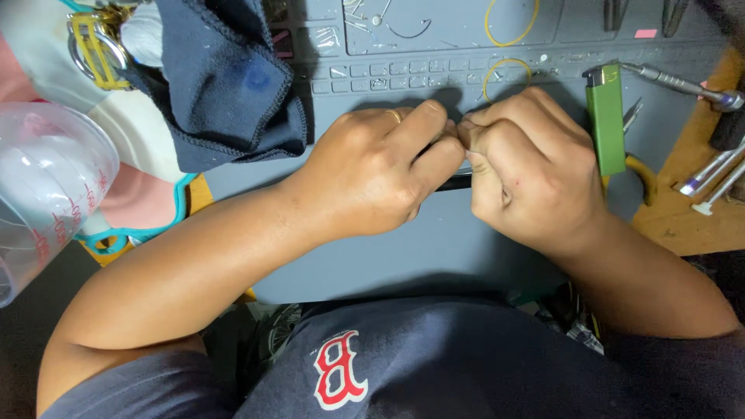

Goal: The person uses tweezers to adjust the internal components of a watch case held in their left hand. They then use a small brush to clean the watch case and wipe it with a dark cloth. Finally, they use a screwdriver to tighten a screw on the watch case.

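Observation:
My left hand [380, 174] and my right hand [528, 174] meet knuckle to knuckle over a grey work mat [434, 248]. Both are curled tight around a thin dark object [455, 181], of which only a short black stretch shows between them. The fingertips pinch together at the top, hiding what they grip. A ring sits on a finger of my left hand.
A green lighter [606, 120] lies just right of my right hand, with yellow-handled pliers [640, 171] beside it. A dark blue cloth [225, 85] lies at the back left, a clear measuring cup [43, 186] at far left. Yellow rubber bands [507, 71] and metal tools [683, 81] rest on the mat's back.

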